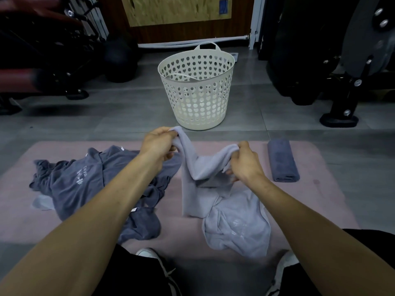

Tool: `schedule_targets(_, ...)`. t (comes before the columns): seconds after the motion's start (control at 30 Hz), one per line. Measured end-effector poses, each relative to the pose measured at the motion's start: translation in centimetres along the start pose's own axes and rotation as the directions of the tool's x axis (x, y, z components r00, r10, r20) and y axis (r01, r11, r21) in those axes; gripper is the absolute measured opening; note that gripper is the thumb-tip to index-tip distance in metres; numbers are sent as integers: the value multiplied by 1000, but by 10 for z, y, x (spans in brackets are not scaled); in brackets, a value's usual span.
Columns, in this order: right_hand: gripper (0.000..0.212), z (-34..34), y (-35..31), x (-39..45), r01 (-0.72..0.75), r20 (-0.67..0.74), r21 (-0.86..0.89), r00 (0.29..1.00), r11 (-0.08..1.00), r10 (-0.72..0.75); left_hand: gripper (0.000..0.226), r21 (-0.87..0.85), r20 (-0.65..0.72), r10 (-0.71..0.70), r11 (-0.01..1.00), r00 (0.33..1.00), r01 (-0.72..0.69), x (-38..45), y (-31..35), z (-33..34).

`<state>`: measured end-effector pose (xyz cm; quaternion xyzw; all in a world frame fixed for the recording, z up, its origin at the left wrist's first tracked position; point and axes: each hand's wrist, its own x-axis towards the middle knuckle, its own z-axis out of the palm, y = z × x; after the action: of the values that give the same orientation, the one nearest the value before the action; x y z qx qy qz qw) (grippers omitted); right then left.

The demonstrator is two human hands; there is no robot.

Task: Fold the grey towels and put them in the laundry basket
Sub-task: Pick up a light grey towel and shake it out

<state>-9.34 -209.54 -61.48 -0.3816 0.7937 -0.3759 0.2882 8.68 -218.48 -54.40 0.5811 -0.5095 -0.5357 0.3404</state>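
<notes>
A light grey towel [224, 212] hangs crumpled from both my hands above a pink mat [310, 201]. My left hand [159, 144] pinches one upper edge of it. My right hand [243, 163] grips another part of the edge a little lower and to the right. The towel's lower part lies bunched on the mat. A dark grey towel [85, 184] lies crumpled on the mat to the left, under my left forearm. A folded dark grey towel [282, 160] lies at the mat's far right. The white perforated laundry basket [197, 90] stands on the floor beyond the mat.
Black gym machines [342, 60] stand at the right, and a bench frame with a dark ball [120, 58] at the left. Grey tiled floor lies around the basket. My knees and shoes [156, 259] are at the bottom edge.
</notes>
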Motion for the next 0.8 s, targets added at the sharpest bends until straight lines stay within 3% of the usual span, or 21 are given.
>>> schedule_targets(0.17, 8, -17, -8, 5, 102, -127, 186, 989, 977, -79, 17, 218, 44, 55, 974, 998, -63, 6, -8, 1)
schedule_targets(0.33, 16, -34, -11, 4, 57, -159, 235, 987, 970, -20, 14, 102, -69, 185, 979, 980, -178, 15, -13, 1)
schedule_targets(0.4, 16, -41, -9, 5, 23, -138, 226, 990, 974, 8, 11, 125, -7, 151, 981, 989, -149, 19, -17, 2)
schedule_targets(0.5, 12, -44, -5, 9, -41, -149, 233, 986, 972, 77, 23, 297, 121, 46, 952, 992, -80, 23, -28, 4)
schedule_targets(0.57, 22, -44, -2, 12, -60, -137, 252, 986, 966, 97, 19, 264, 145, 55, 960, 988, -92, 22, -29, 7)
schedule_targets(0.67, 22, -49, 2, 11, -28, -163, 126, 986, 992, 48, 14, 143, 110, 141, 977, 984, -156, 27, -26, 11)
schedule_targets(0.8, 16, -52, 9, 7, 59, -143, -50, 988, 997, -66, 10, 146, 142, 234, 956, 962, -254, 25, -28, 13)
